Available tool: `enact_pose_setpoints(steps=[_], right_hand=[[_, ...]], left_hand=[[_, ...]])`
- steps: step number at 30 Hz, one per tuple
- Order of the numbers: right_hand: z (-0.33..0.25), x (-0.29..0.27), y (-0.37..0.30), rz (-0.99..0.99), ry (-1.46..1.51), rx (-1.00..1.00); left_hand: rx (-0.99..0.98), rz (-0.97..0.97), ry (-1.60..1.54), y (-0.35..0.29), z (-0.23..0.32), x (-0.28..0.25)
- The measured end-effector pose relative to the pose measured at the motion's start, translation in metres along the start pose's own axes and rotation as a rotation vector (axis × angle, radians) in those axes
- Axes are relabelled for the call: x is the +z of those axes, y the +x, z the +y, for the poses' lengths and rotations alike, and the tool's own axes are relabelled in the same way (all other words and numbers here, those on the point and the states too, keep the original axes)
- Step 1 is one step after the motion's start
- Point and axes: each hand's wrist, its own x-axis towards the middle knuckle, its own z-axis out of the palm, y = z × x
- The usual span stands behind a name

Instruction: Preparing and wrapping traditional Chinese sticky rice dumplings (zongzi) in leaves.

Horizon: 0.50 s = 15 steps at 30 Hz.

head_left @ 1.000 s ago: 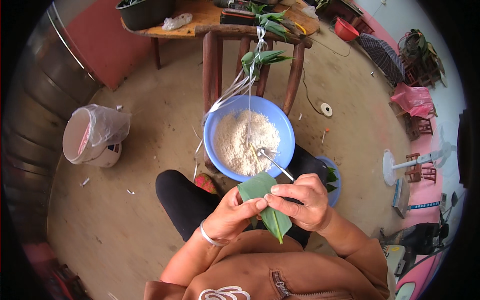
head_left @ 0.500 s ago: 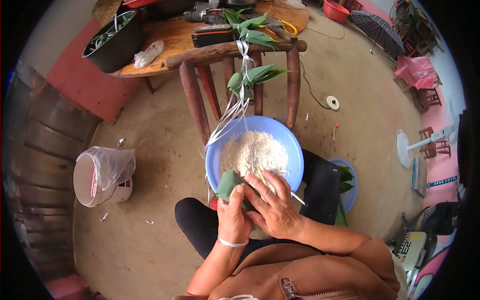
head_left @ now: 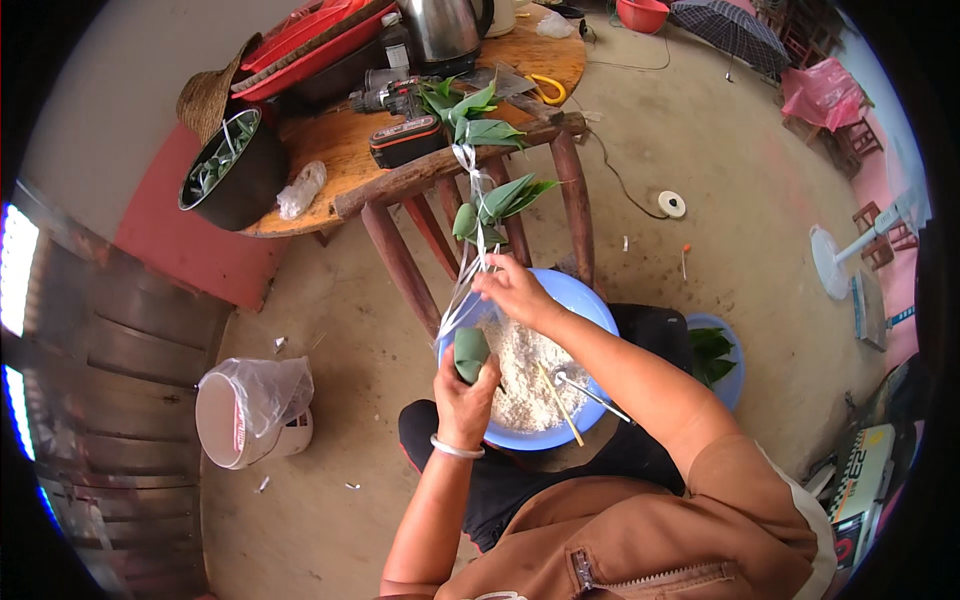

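My left hand (head_left: pixel 464 405) is closed round a green leaf-wrapped rice dumpling (head_left: pixel 470 352), above the left rim of a blue basin (head_left: pixel 603 322). Loose white rice (head_left: pixel 525 385) lies in that basin. Farther out, my right hand (head_left: pixel 515 292) pinches white strings (head_left: pixel 466 292) that hang from the chair's top rail. Tied higher on those strings are finished-looking leaf dumplings (head_left: pixel 492 207) with pointed leaf tails. A thin yellow stick (head_left: pixel 560 402) and a metal-handled spoon (head_left: pixel 595 396) rest in the rice, against the basin's near right side.
Before me stands a wooden chair (head_left: pixel 385 250), against a round table (head_left: pixel 345 150) with a black pot (head_left: pixel 240 180), a kettle (head_left: pixel 440 35) and tools. A lined white bucket (head_left: pixel 220 425) is at left. At right are a basin of leaves (head_left: pixel 735 375) and a fan (head_left: pixel 828 262).
My right hand has left the dumpling and reached forward to the strings. The left hand still holds the dumpling, now turned more upright. The yellow stick now lies in the basin. The view has shifted.
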Motion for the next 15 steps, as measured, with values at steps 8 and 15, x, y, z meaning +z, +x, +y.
enact_pose_setpoints(steps=[8, 15], right_hand=[[-0.075, -0.008, -0.077, 0.287, -0.48, -0.228], [-0.128, -0.015, -0.119, 0.178, -0.914, -0.527]], left_hand=[[0.395, -0.032, 0.628, 0.053, 0.064, 0.018], [0.735, -0.24, 0.949, 0.082, 0.101, 0.049]])
